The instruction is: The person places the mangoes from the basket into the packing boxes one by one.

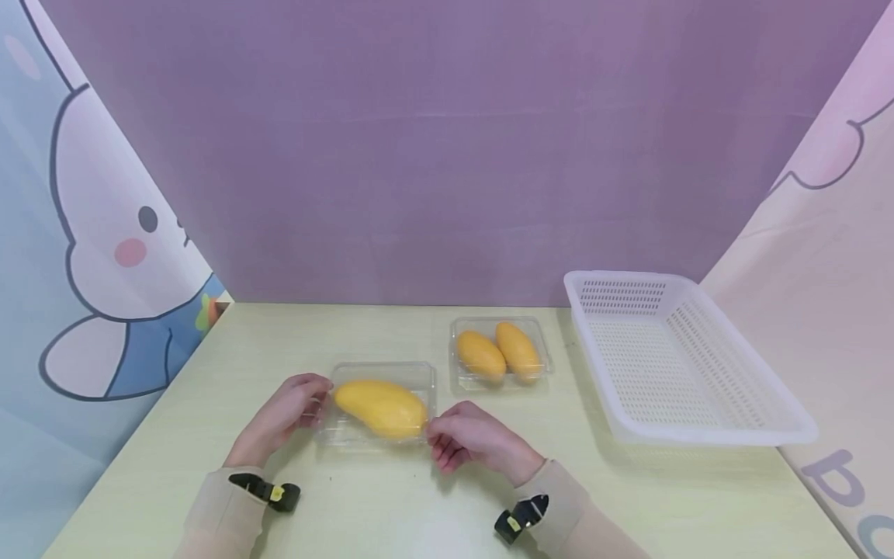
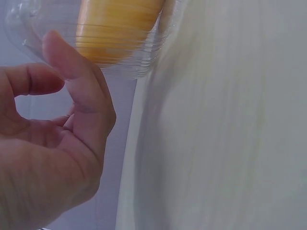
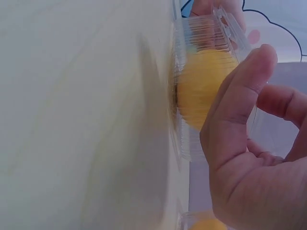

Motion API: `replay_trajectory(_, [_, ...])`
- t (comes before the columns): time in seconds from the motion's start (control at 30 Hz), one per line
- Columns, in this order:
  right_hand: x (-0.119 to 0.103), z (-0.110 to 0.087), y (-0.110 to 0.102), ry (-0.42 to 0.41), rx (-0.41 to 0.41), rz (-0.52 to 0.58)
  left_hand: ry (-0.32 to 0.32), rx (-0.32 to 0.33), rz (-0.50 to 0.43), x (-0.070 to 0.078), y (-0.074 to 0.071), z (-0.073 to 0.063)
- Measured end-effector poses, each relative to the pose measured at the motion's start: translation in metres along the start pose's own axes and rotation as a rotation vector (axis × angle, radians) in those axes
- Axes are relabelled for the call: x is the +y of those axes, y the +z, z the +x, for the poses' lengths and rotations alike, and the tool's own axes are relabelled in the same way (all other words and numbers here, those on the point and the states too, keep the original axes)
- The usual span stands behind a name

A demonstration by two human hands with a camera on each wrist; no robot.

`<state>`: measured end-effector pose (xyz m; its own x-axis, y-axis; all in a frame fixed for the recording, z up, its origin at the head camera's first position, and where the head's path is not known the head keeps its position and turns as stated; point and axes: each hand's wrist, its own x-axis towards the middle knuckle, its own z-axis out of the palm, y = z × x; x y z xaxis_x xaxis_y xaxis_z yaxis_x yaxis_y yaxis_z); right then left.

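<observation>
A clear plastic clamshell box [image 1: 412, 374] with one large yellow mango [image 1: 384, 407] inside is on the table in front of me. At its left edge, my left hand [image 1: 292, 407] pinches the rim between thumb and curled fingers. My right hand [image 1: 478, 439] pinches the box's near right corner, thumb and forefinger bent together. In the right wrist view the mango [image 3: 204, 86] shows through the ribbed side wall. The left wrist view has the left thumb [image 2: 79, 81] against the box's corner. Whether the lid is fastened I cannot tell.
Behind and to the right stands a second clear box [image 1: 482, 322] holding two smaller orange-yellow mangoes [image 1: 518, 351]. A white slotted plastic basket [image 1: 705, 436] sits at the right of the pale table [image 1: 377, 512]. A purple cloth [image 1: 447, 155] hangs along the back edge.
</observation>
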<state>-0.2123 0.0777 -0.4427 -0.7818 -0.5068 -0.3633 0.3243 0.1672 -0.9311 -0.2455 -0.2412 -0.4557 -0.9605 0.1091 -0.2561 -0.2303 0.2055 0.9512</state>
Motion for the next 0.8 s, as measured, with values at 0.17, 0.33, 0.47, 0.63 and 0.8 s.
replay_trajectory(0.17, [0.0000, -0.0005, 0.0015, -0.007, 0.004, 0.006, -0.002, 0.007, 0.011, 0.0001, 0.0004, 0.0002])
replay_trajectory(0.33, [0.0013, 0.0000, 0.0023, -0.021, 0.007, 0.012, -0.004, 0.011, 0.011, 0.0004, 0.0007, 0.0007])
replay_trajectory(0.47, [0.0027, 0.0008, 0.0032, -0.029, 0.018, 0.022, -0.003, 0.008, 0.012, 0.0004, 0.0011, 0.0018])
replay_trajectory(0.63, [0.0039, 0.0019, 0.0042, -0.029, 0.042, 0.033, -0.001, 0.009, 0.019, 0.0014, 0.0017, 0.0035])
replay_trajectory(0.8, [0.0034, 0.0023, 0.0050, -0.038, 0.053, 0.048, -0.002, 0.029, 0.036, 0.0022, 0.0031, 0.0050])
